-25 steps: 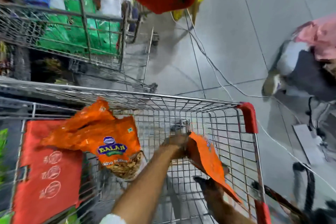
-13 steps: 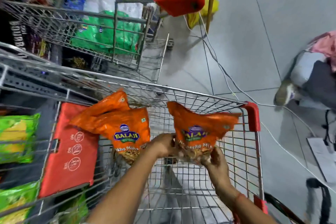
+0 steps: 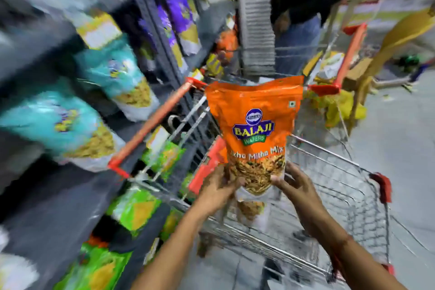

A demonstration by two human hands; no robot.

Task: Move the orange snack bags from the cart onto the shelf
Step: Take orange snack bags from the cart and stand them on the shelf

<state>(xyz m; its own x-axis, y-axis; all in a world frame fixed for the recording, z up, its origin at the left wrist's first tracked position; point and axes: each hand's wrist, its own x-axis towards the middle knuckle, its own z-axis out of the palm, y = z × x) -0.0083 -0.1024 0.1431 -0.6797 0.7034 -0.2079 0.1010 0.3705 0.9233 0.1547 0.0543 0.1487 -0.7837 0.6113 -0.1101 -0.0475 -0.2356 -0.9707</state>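
Observation:
An orange Balaji snack bag (image 3: 255, 125) stands upright in the air above the wire cart (image 3: 334, 186), front label facing me. My left hand (image 3: 217, 187) grips its lower left corner and my right hand (image 3: 293, 183) grips its lower right corner. A second bag seems to sit behind and below the first one, its lower end (image 3: 250, 209) showing between my wrists. The dark shelf (image 3: 146, 7) rises at the left, blurred by motion.
The shelf holds teal bags (image 3: 113, 73), purple bags (image 3: 179, 14) and green bags (image 3: 131, 209). A second cart with red handles (image 3: 150, 125) stands beside the shelf. A person in dark top and jeans (image 3: 303, 7) stands beyond the carts. Yellow bags (image 3: 339, 106) lie on the grey floor.
My view has swung up and left from the cart toward the shelf. Both hands have lifted the orange bag out of the cart and now hold it upright by its bottom.

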